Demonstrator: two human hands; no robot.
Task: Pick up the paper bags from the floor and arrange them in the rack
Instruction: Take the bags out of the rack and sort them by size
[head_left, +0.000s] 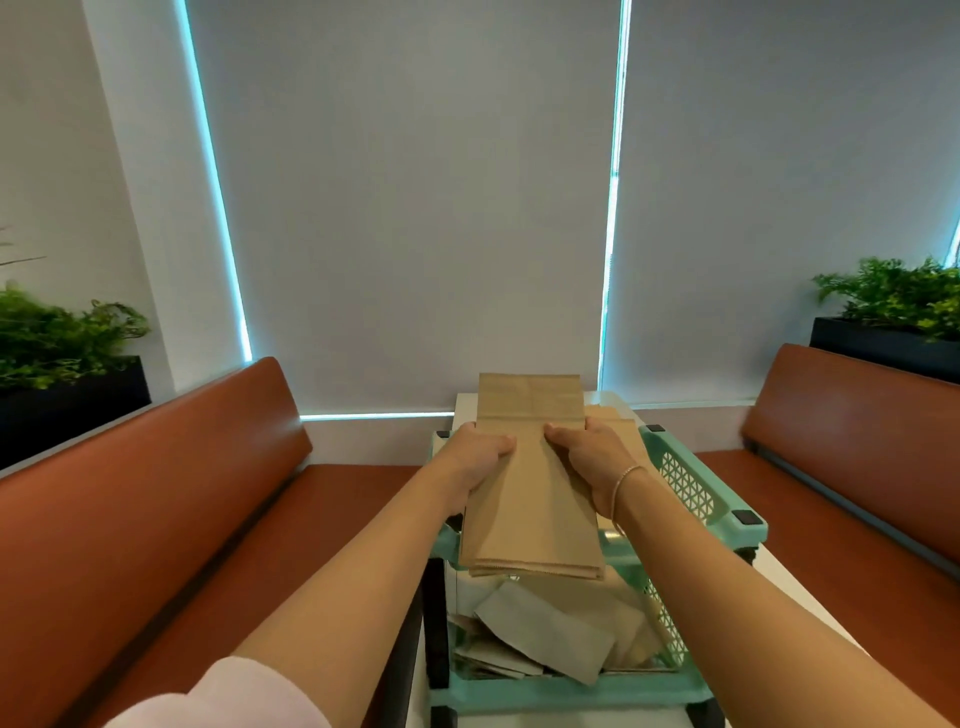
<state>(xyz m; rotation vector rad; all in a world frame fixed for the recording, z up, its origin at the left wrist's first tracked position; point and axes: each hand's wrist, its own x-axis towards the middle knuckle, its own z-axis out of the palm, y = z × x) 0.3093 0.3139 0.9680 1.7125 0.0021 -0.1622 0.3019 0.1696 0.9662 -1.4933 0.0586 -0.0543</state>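
Brown kraft paper fills the middle of the view: a flat stack of paper bags (530, 499) is held out in front of the person, lengthwise away from the body, above the top tier of a mint-green plastic rack (691, 488). Both hands are clamped on this stack from opposite sides. The left hand (480, 460) grips the left edge with the thumb lying across the upper face, and the right hand (589, 457) grips the right edge the same way, thumb on top, fingers hidden beneath. A thin bracelet (623, 488) circles the right wrist, and a pale pink sleeve (228, 696) shows at the lower left. The far end of the stack is folded over, and its near end hangs past the front rim of the rack. Just beyond the right hand, the corner of another bag (615, 421) lies in the top tier. In the lower tier, under the held stack, loose bags (550, 634) lie crumpled and overlapping, some brown, some greyer. The rack stands on a white surface (810, 603) between two orange-brown cushioned benches (171, 509). Grey roller blinds (415, 208) cover the windows behind, and green plants in black planters (57, 353) sit behind each bench back.
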